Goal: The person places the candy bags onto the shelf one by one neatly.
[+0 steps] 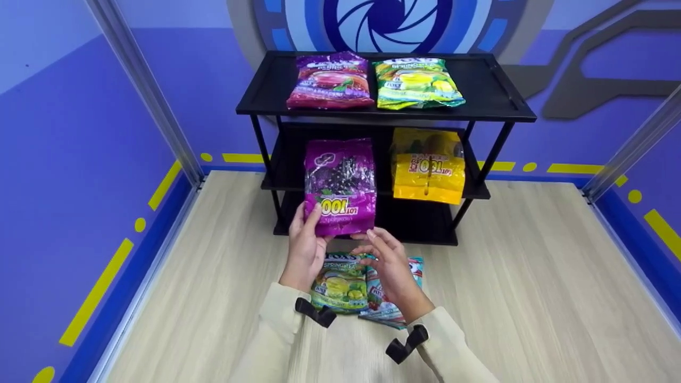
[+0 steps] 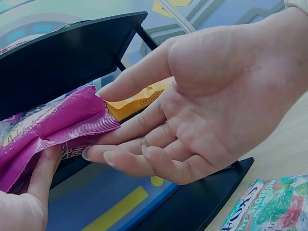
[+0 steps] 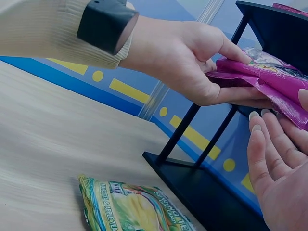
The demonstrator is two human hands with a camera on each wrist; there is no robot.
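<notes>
sleeves (image 1: 271,330) lie nearest us. our left hand (image 1: 306,247) grips the purple bag (image 1: 343,178) by its near left corner, thumb above, fingers beneath; the bag's far end is over the middle shelf (image 1: 287,165). likely light, soft and slippery, it wants holding along the flat seam. our right hand (image 1: 391,263), fingers apart, has its thumb there.

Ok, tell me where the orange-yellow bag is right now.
In the head view, the orange-yellow bag sits toward the right end of the middle shelf, to the right of the purple bag that the left hand holds.
</notes>
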